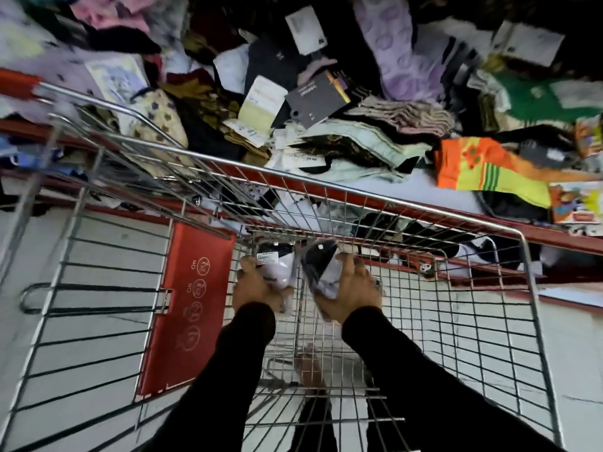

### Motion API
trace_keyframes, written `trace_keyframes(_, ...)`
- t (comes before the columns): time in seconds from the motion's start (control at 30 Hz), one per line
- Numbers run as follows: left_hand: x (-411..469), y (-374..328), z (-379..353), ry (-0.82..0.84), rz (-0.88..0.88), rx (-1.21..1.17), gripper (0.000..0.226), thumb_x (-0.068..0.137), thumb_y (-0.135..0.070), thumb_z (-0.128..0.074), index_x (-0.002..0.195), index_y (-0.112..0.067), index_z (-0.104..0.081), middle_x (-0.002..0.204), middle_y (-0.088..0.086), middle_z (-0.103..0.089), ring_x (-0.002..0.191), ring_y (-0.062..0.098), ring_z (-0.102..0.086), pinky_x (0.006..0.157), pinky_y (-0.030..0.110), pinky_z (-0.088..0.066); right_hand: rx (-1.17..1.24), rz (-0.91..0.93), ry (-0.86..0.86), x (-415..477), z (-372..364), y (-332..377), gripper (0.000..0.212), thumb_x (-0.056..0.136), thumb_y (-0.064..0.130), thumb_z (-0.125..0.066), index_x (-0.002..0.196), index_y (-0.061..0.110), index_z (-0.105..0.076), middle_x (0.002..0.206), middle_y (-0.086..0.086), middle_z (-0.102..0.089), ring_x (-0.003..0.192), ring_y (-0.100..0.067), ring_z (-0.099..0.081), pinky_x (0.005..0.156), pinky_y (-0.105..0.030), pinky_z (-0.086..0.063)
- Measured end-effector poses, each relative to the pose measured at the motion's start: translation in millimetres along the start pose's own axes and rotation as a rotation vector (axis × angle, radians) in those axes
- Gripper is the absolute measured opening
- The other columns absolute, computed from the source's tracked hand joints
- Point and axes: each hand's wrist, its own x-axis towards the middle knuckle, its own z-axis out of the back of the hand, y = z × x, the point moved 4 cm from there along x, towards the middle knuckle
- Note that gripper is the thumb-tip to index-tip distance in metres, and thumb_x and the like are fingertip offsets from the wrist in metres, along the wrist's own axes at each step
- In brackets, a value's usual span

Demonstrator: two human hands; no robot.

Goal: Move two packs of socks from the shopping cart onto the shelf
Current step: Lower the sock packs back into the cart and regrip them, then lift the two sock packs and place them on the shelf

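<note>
Both my arms, in black sleeves, reach down into the wire shopping cart [385,197]. My left hand [257,285] is closed around a white sock pack [280,265] with a small barcode label at its top. My right hand [352,288] grips a second pack [321,265], dark blue and white in clear wrap, tilted upright. Both packs are low inside the cart, near its far wall. Beyond the cart's rim lies the shelf [424,187], its white surface heaped with loose socks.
A red child-seat flap [186,305] hangs at the cart's left. The shelf has a red front edge [554,238]. On it lie an orange and yellow sock pair [483,168], a dark tagged pack [316,99] and purple socks [394,53]. A lower shelf level shows behind the cart wires.
</note>
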Motion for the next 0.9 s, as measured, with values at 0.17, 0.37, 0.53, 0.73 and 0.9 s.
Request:
trace_keyframes(0.17,-56.7,-25.6,43.6,-0.102,-0.041,-0.067,0.116,0.06,-0.052,-0.089,0.15,-0.016,-0.025,0.132,0.008,-0.06,0.113,0.03,-0.066,0.085,0.034,-0.05,0.151,-0.053,-0.058,-48.9,66.8,-12.8,0.136,0.058,0.072,-0.078,0.157,0.014,-0.004,0.161,-0.016,-0.023,0.14,-0.035,-0.042,0.108,-0.047,-0.047)
trace_keyframes(0.37,-130.4,-71.3,106.8,-0.237,-0.209,-0.247,0.092,0.063,-0.05,-0.088,0.138,-0.015,-0.048,0.136,0.004,-0.057,0.124,0.023,-0.055,0.095,0.032,-0.05,0.257,0.105,-0.363,-119.0,167.5,-4.3,0.118,0.053,0.075,-0.076,0.147,0.017,-0.035,0.15,-0.009,-0.04,0.133,-0.031,-0.05,0.103,-0.043,-0.051)
trace_keyframes(0.53,-176.8,-117.5,160.1,-0.416,-0.42,-0.475,0.099,0.06,-0.031,-0.095,0.141,-0.016,-0.039,0.139,0.008,-0.047,0.126,0.027,-0.051,0.106,0.033,-0.044,0.436,0.221,-0.634,-159.0,241.9,1.9,0.102,0.052,0.054,-0.086,0.136,0.016,-0.042,0.137,-0.005,-0.048,0.118,-0.019,-0.054,0.087,-0.025,-0.047)
trace_keyframes(0.73,-216.9,-168.8,218.8,-0.568,-0.641,-0.537,0.1,0.062,-0.045,-0.088,0.142,-0.029,-0.031,0.146,0.004,-0.045,0.13,0.025,-0.05,0.095,0.03,-0.042,0.621,0.349,-0.837,-186.3,317.2,10.4,0.086,0.06,0.039,-0.089,0.126,0.028,-0.035,0.12,0.008,-0.038,0.104,-0.008,-0.046,0.081,-0.021,-0.041)
trace_keyframes(0.9,-238.0,-239.2,282.6,-0.685,-0.904,-0.648,0.095,0.068,-0.03,-0.09,0.142,-0.02,-0.03,0.141,0.003,-0.04,0.128,0.014,-0.042,0.106,0.027,-0.038,0.735,0.412,-1.067,-186.5,403.7,26.0,0.096,0.057,0.029,-0.094,0.128,-0.001,-0.036,0.128,-0.013,-0.042,0.108,-0.009,-0.039,0.087,-0.013,-0.033)
